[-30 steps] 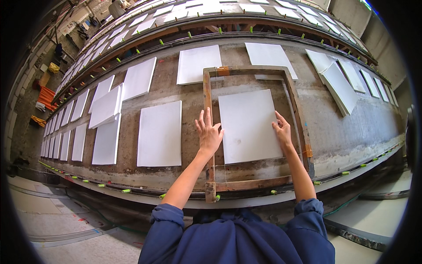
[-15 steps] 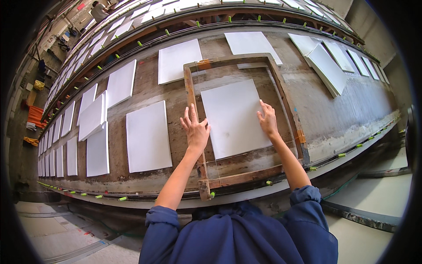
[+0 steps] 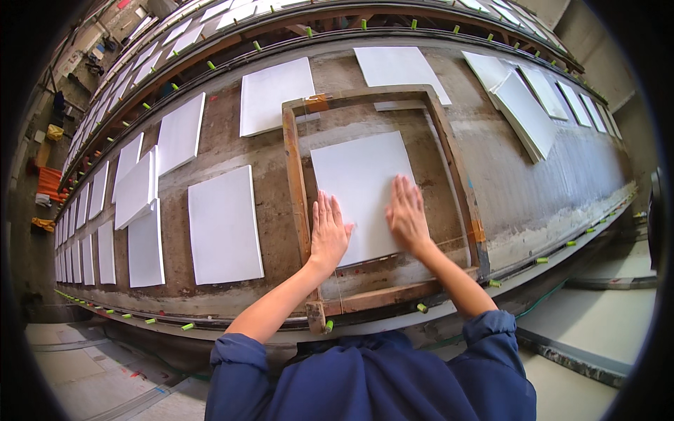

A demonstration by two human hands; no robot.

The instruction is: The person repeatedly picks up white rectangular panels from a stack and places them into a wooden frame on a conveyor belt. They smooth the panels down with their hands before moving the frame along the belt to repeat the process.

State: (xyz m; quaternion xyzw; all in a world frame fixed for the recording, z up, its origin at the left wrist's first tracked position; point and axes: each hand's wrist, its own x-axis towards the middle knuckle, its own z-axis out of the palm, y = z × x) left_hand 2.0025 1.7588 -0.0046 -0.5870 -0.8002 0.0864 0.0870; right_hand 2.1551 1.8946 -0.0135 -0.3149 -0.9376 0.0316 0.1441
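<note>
A rectangular wooden frame (image 3: 453,154) with orange tape on it lies on the long brown table (image 3: 533,203). Inside it is a white rectangular sheet or stack of sheets (image 3: 361,168), slightly turned against the frame. My left hand (image 3: 328,228) rests flat at the sheet's left edge, fingers stretched out and pointing away from me. On the sheet's right part lies my right hand (image 3: 407,214), also flat, its fingers together and a little blurred. Neither hand grips anything. A thin line, perhaps a thread, runs near my left wrist.
More white stacks stand around the frame: one to the left (image 3: 225,224), one behind (image 3: 277,95), and a leaning one (image 3: 523,116) at the far right. Green pegs (image 3: 422,308) line the table's edges. A second table with white sheets runs behind.
Both hands have moved from the sheet's side edges toward me and inward, and now lie flatter on it. My view has shifted slightly, so the table appears a little to the left.
</note>
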